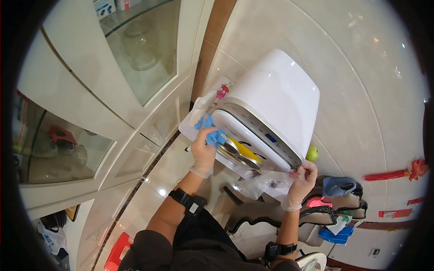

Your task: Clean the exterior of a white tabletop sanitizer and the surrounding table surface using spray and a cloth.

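Observation:
A tall white appliance [281, 88] with a grey control strip and a small lit display stands before me; its white front bears a yellow and silver goggle-like decoration [240, 152]. My left hand [203, 150], in a clear disposable glove, grips a blue cloth [215, 137] at the left end of the goggles. My right hand [303, 183], gloved too, has its fingertips at the right end of the control strip, by something small and pink. Whether it pinches this is unclear. Crumpled clear plastic [259, 183] lies below the front, near my right hand.
White cabinets with glass panes [145, 50] rise at the left. A green round fruit [312, 153] sits right of the appliance. Dark-trimmed chairs [257, 211] stand at the lower right with a blue plastic container [339, 186] and a pink item. A red stool-like object [117, 252] is on the floor.

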The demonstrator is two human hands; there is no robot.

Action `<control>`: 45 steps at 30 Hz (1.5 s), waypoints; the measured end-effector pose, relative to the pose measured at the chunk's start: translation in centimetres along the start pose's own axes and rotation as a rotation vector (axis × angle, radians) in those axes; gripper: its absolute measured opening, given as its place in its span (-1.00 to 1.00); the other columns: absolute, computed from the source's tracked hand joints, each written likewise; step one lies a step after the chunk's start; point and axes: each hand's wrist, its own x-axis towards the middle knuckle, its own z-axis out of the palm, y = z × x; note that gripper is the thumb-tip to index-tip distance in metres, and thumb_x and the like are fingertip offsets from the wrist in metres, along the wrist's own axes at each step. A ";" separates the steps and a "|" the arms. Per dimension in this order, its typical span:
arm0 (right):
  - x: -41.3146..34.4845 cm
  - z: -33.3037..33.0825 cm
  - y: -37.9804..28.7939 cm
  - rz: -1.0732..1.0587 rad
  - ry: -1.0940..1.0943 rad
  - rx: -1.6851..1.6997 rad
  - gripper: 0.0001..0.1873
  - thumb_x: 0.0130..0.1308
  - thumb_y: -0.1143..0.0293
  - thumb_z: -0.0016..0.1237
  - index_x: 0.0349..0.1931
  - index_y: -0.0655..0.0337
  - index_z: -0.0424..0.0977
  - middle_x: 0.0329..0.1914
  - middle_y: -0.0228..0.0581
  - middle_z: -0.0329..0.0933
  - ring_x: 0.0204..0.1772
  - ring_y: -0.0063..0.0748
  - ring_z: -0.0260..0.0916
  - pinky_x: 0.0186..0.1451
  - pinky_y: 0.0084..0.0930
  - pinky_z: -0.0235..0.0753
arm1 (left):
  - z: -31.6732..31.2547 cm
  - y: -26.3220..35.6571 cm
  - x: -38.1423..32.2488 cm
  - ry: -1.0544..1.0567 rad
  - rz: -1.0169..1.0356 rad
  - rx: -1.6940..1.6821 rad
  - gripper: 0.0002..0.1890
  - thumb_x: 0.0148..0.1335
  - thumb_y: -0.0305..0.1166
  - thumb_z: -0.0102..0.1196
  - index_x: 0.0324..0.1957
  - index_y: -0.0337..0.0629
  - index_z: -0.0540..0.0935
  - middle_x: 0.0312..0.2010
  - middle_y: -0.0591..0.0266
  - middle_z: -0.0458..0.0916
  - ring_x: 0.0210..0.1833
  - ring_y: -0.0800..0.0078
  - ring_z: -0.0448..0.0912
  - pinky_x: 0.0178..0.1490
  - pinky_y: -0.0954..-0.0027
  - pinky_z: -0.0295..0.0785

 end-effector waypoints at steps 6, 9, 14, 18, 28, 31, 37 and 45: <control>0.2 0.0 0.8 -0.141 0.122 -0.125 -0.81 0.22 0.72 -0.18 -0.25 0.20 0.37 -0.23 -0.43 0.36 -0.30 -0.67 0.29 -0.28 -0.74 0.41 | 0.3 6.5 1.6 -0.233 0.284 0.057 -0.57 -0.12 -0.81 -0.10 -0.23 -0.12 0.59 0.03 0.05 0.57 -0.10 0.26 0.62 -0.05 0.39 0.49; 0.3 -0.3 1.1 -0.157 0.099 -0.105 -0.80 0.23 0.71 -0.19 -0.23 0.20 0.37 -0.21 -0.43 0.36 -0.29 -0.67 0.30 -0.29 -0.75 0.39 | 0.0 4.3 2.2 -0.269 0.462 0.088 -0.58 -0.12 -0.79 -0.05 -0.24 -0.09 0.61 0.04 0.14 0.57 -0.07 0.23 0.61 -0.08 0.39 0.51; 0.2 -0.1 2.1 -0.197 0.104 -0.121 -0.81 0.25 0.71 -0.21 -0.20 0.22 0.35 -0.14 -0.39 0.38 -0.24 -0.66 0.30 -0.25 -0.77 0.37 | -0.9 -6.9 -0.4 0.043 0.051 -0.029 -0.63 -0.14 -0.75 0.04 -0.27 -0.10 0.62 0.00 0.24 0.60 -0.07 0.23 0.61 -0.08 0.43 0.52; 0.2 -0.6 2.1 -0.182 0.109 -0.126 -0.80 0.25 0.70 -0.21 -0.18 0.22 0.34 -0.12 -0.36 0.38 -0.22 -0.65 0.31 -0.24 -0.77 0.36 | 0.3 -0.6 0.6 0.120 0.131 -0.131 -0.66 -0.14 -0.69 0.14 -0.27 -0.08 0.63 -0.07 0.26 0.62 -0.08 0.24 0.59 -0.08 0.41 0.51; 0.3 -0.1 2.2 -0.183 0.122 -0.089 -0.77 0.24 0.74 -0.24 -0.17 0.24 0.34 -0.03 -0.26 0.39 -0.01 -0.52 0.34 -0.11 -0.69 0.39 | 0.9 2.1 1.0 -0.032 0.318 0.060 -0.75 -0.11 -0.58 0.25 -0.34 -0.01 0.64 -0.25 0.27 0.56 -0.26 0.27 0.56 -0.26 0.37 0.48; 0.3 -0.2 2.7 -0.206 0.132 -0.110 -0.79 0.25 0.72 -0.23 -0.17 0.23 0.34 -0.10 -0.33 0.38 -0.07 -0.55 0.32 -0.10 -0.69 0.39 | 1.4 4.2 -1.0 -0.236 0.499 0.184 -0.83 -0.03 -0.44 0.15 -0.34 0.07 0.64 -0.22 0.40 0.55 -0.32 0.39 0.57 -0.37 0.38 0.47; 0.1 -0.1 1.7 -0.178 0.128 -0.129 -0.80 0.26 0.70 -0.21 -0.17 0.22 0.34 -0.20 -0.39 0.37 -0.25 -0.68 0.31 -0.24 -0.73 0.40 | 4.9 4.4 -5.1 -0.396 0.708 0.193 -0.85 0.05 -0.34 0.06 -0.31 0.06 0.62 -0.21 0.44 0.54 -0.41 0.49 0.53 -0.46 0.38 0.46; 0.2 -0.1 1.1 -0.163 0.123 -0.151 -0.81 0.26 0.69 -0.19 -0.18 0.21 0.33 -0.29 -0.42 0.34 -0.39 -0.72 0.33 -0.42 -0.79 0.42 | 1.6 2.8 -3.0 -0.127 0.359 0.179 -0.75 -0.06 -0.54 0.12 -0.27 -0.02 0.61 -0.26 0.36 0.54 -0.27 0.34 0.56 -0.27 0.37 0.50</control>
